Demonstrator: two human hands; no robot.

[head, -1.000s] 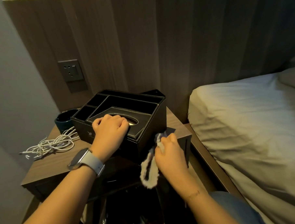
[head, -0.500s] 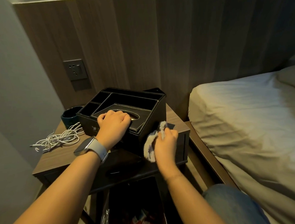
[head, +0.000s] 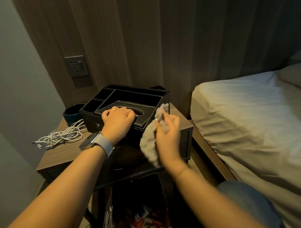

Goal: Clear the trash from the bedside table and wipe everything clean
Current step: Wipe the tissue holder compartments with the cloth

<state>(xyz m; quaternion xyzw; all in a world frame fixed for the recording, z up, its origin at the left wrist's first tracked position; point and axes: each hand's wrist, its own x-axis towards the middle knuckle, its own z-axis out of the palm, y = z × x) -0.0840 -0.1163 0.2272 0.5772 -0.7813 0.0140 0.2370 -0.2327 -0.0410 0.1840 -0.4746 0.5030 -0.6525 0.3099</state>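
A black leather tissue-box organizer (head: 128, 97) with several open compartments stands on the wooden bedside table (head: 61, 152). My left hand (head: 118, 122), with a watch on its wrist, grips the organizer's front left top edge. My right hand (head: 168, 139) holds a fluffy beige cloth (head: 148, 145) pressed against the organizer's right front corner. The cloth hides that corner's lower part. A black trash bin (head: 138, 205) with colourful wrappers inside stands below the table's front edge.
A tangle of white cable (head: 59, 136) lies on the table's left half. A dark teal cup (head: 72, 113) stands behind it by the wall. A wall socket (head: 77, 66) is above. The bed (head: 250, 118) with white sheets borders the table on the right.
My right hand has lifted the cloth from the organizer's lower front up along its right corner. The left hand stays gripping the organizer. The view has drifted slightly.
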